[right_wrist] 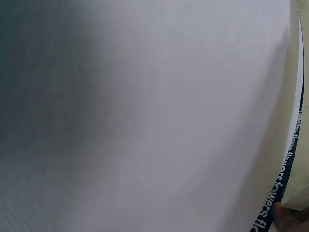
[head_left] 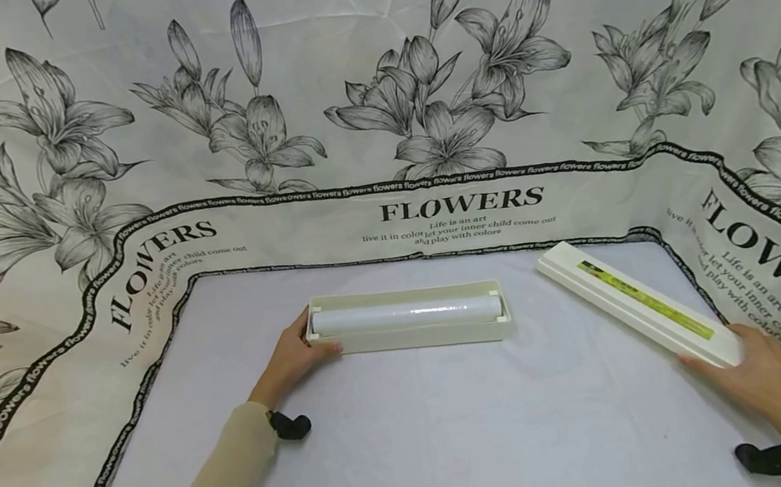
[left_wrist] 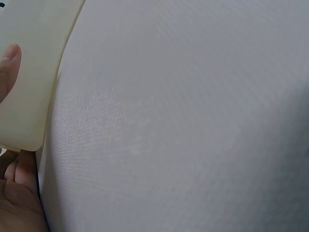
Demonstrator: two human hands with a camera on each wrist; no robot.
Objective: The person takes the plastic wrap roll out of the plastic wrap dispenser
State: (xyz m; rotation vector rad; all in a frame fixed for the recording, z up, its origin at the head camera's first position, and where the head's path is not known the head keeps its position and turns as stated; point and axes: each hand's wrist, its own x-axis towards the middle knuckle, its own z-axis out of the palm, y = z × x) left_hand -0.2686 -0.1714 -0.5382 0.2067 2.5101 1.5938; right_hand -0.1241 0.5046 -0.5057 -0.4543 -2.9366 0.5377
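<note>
Head view showed a cream box (head_left: 413, 341) lying lengthwise near the middle of the far edge of the white worktop (head_left: 464, 434), its top uncovered and a glossy white roll (head_left: 407, 312) inside. The left hand (head_left: 294, 357) grasped the box's left end, thumb against the near wall and fingers about the end; the left wrist view also showed that thumb on the pale wall. Towards the far right corner, a long white lid (head_left: 623, 305) with a yellow-green label (head_left: 645, 300) slanted along the worktop's right edge, well apart from the box. The right hand (head_left: 766, 377) gripped its near end. Whether the lid touched the worktop could not be told. Beyond the far edge, a black-bordered cloth (head_left: 326, 219) bore printed lilies and the word FLOWERS.
</note>
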